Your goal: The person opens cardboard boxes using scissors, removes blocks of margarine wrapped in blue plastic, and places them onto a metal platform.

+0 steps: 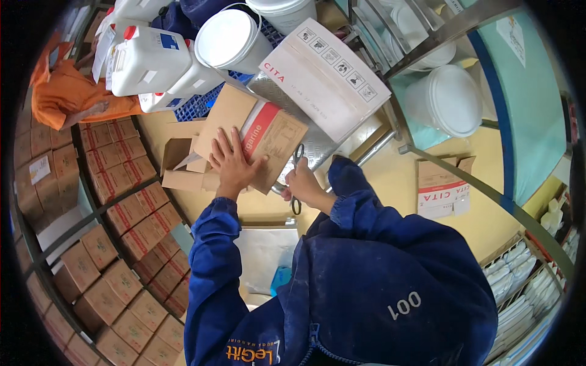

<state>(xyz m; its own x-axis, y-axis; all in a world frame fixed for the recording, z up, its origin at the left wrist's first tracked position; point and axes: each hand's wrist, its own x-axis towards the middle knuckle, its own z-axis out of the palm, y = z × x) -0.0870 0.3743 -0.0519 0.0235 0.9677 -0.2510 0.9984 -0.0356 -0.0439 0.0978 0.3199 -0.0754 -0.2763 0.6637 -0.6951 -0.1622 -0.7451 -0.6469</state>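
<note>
My left hand [236,158] lies with spread fingers on the top of a brown cardboard margarine box [281,132], which carries a red and white band. In my right hand [306,185] is a pair of scissors [296,207], just off the box's near right edge. One dark finger loop shows above the fist and another below it. The blades are hidden by my hand. Beneath the box is a trolley [316,142] with a patterned metal platform. A larger white carton [327,84] sits beside the box on the far right.
White jerrycans [151,61] and lidded white buckets [229,39] crowd the far side. An opened cardboard box [183,176] stands at left. Racks of stacked cartons [132,206] line the left, where a person in orange [68,96] is. Flattened cardboard [443,192] lies at right, past a metal rail [462,176].
</note>
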